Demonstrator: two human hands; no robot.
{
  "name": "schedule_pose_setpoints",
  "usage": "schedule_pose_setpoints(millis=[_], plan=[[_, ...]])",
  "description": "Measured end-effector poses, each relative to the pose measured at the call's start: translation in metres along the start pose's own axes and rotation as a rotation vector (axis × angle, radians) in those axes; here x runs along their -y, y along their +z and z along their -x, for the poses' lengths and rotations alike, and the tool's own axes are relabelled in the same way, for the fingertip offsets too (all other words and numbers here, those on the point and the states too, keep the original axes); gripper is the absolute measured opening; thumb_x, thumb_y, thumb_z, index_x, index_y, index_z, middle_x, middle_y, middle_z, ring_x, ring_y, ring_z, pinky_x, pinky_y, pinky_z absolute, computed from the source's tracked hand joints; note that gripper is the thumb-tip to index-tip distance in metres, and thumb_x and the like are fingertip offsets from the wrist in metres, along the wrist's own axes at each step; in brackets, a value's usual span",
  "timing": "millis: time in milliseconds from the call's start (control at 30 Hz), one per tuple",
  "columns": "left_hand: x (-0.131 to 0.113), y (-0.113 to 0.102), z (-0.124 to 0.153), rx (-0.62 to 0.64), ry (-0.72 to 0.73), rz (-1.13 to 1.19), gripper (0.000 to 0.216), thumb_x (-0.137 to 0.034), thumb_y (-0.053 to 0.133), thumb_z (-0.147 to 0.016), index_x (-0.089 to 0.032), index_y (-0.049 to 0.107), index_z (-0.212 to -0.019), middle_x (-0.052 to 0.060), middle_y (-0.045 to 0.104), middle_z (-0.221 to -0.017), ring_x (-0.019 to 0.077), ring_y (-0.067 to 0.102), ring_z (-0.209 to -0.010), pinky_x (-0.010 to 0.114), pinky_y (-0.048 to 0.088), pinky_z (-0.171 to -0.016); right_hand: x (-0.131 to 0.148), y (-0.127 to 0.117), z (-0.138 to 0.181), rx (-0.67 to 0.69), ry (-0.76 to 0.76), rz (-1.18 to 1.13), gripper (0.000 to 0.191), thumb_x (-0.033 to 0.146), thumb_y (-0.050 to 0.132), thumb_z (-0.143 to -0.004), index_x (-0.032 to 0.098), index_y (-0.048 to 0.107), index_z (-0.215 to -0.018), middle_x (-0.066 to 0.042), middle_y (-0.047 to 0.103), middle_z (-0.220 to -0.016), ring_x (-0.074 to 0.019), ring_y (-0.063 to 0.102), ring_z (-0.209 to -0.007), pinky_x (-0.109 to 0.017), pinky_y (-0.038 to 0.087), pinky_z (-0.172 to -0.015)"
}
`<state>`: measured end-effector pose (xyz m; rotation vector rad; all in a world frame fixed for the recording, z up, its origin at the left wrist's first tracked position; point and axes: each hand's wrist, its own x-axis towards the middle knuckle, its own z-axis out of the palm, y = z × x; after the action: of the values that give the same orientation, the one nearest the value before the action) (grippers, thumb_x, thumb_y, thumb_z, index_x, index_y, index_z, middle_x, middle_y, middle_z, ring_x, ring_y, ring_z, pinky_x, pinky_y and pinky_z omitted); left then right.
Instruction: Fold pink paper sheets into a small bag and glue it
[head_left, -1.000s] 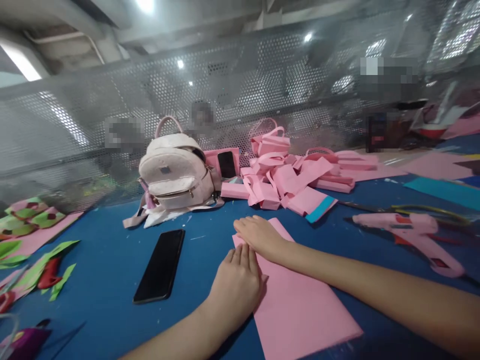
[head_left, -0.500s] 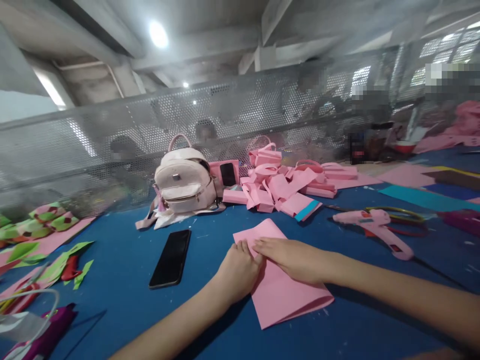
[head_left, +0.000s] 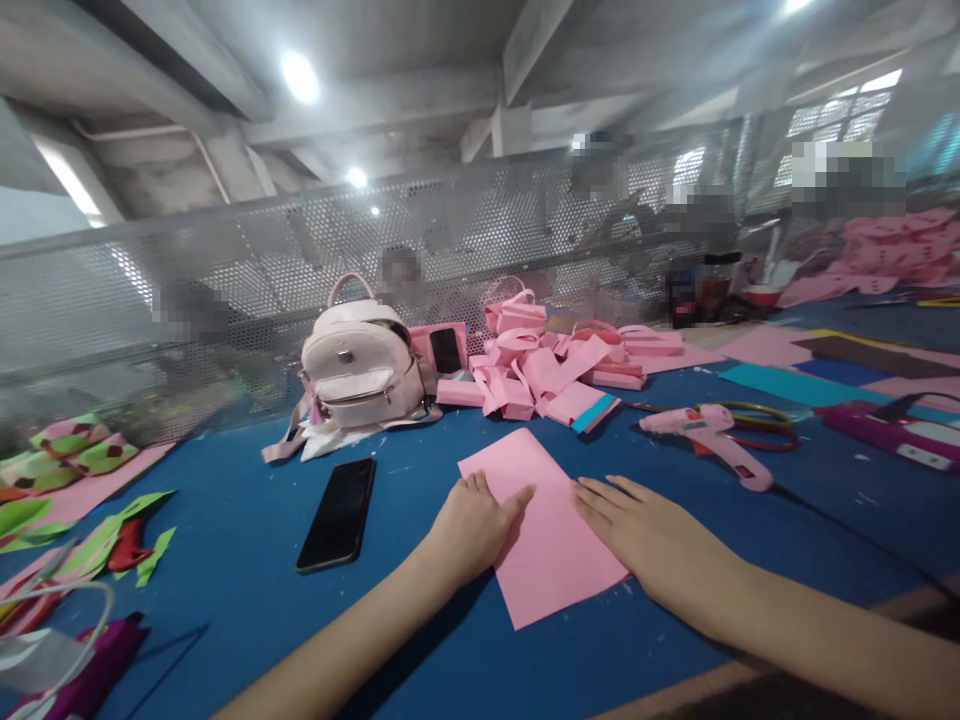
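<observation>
A pink sheet [head_left: 536, 520] lies flat on the blue table [head_left: 240, 560] in front of me. My left hand [head_left: 472, 525] rests palm down on the sheet's left edge, fingers together and stretched out. On the sheet's right edge my right hand [head_left: 649, 540] lies flat with its fingers spread. Neither hand holds anything. A black phone [head_left: 337, 513] lies face up just left of my left hand.
A pale pink backpack [head_left: 360, 365] stands at the back before a perforated metal screen [head_left: 225, 270]. Beside it is a heap of pink folded pieces [head_left: 555, 370]. A pink glue gun [head_left: 709, 440] lies to the right. Green and pink cut-outs [head_left: 67, 470] sit at the far left.
My right hand has slid from the sheet's top left corner across to its right edge. The left hand has stayed on the left edge. The head has lifted.
</observation>
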<state>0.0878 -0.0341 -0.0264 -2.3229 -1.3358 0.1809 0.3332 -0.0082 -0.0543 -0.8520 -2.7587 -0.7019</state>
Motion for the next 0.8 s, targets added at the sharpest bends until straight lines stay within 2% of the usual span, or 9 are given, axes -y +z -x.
schedule_pose_setpoints(millis=[133,233,400,567,800], plan=[[0.0,0.0,0.0,-0.003,-0.001,-0.007,0.055,-0.027,0.045,-0.096,-0.034,0.031,-0.148,0.018,0.065,-0.094,0.0304,0.067,-0.086,0.034,0.05,-0.065,-0.004,-0.002,-0.009,-0.011,0.021,0.096,0.046,0.001,0.049,-0.074,0.011,0.067,-0.115,-0.014,0.065,-0.125,-0.0273,0.059,-0.117,-0.046,0.051,-0.094],[-0.001,-0.001,0.0,0.002,0.005,-0.012,0.056,-0.026,0.046,-0.096,-0.034,0.031,-0.148,0.018,0.065,-0.094,0.0297,0.067,-0.084,0.033,0.049,-0.064,-0.01,-0.005,-0.02,0.019,0.038,0.102,0.041,0.001,0.048,-0.079,0.011,0.068,-0.113,-0.014,0.065,-0.125,-0.027,0.059,-0.117,-0.044,0.051,-0.093],[-0.001,-0.003,0.0,0.008,0.008,-0.016,0.058,-0.022,0.047,-0.094,-0.033,0.03,-0.149,0.017,0.064,-0.093,0.029,0.067,-0.083,0.032,0.049,-0.063,-0.016,-0.008,-0.041,0.152,0.088,0.066,0.035,0.002,0.048,-0.086,0.011,0.069,-0.112,-0.014,0.065,-0.124,-0.0266,0.057,-0.119,-0.041,0.05,-0.093],[-0.001,-0.004,0.0,0.016,0.01,-0.012,0.058,-0.02,0.046,-0.093,-0.032,0.032,-0.148,0.016,0.064,-0.089,0.0288,0.066,-0.08,0.032,0.048,-0.062,-0.019,-0.002,-0.063,0.232,0.107,0.047,0.03,0.001,0.049,-0.085,0.007,0.07,-0.106,-0.018,0.066,-0.12,-0.0274,0.058,-0.115,-0.036,0.05,-0.085],[-0.001,-0.005,0.001,0.013,0.018,-0.015,0.06,-0.02,0.047,-0.093,-0.031,0.029,-0.149,0.016,0.064,-0.092,0.0291,0.066,-0.083,0.032,0.048,-0.063,-0.029,0.003,-0.092,0.284,0.097,0.011,0.024,0.002,0.055,-0.082,0.006,0.07,-0.1,-0.018,0.068,-0.106,-0.0265,0.059,-0.103,-0.033,0.047,-0.077]])
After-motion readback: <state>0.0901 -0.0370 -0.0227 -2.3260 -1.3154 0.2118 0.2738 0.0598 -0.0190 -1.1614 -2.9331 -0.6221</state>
